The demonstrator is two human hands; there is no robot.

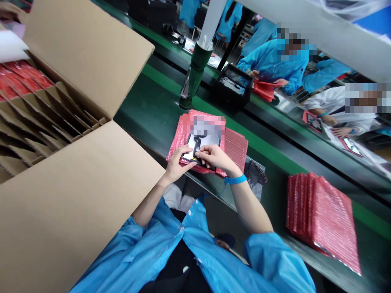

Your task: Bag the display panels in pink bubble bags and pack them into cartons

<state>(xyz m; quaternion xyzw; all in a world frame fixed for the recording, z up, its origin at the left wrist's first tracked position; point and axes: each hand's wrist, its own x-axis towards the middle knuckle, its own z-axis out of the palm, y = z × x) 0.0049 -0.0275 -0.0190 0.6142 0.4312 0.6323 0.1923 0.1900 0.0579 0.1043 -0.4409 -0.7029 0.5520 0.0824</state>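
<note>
Head view, as I log it: left hand point(179, 163) and right hand point(215, 158), close together, both gripping a flat black-and-white packet point(191, 148), resting on red bubble mailers point(236, 148) at the near edge of the counter point(146, 106). Divided cardboard carton point(76, 53), left; second mailer stack point(320, 219), right.
</note>
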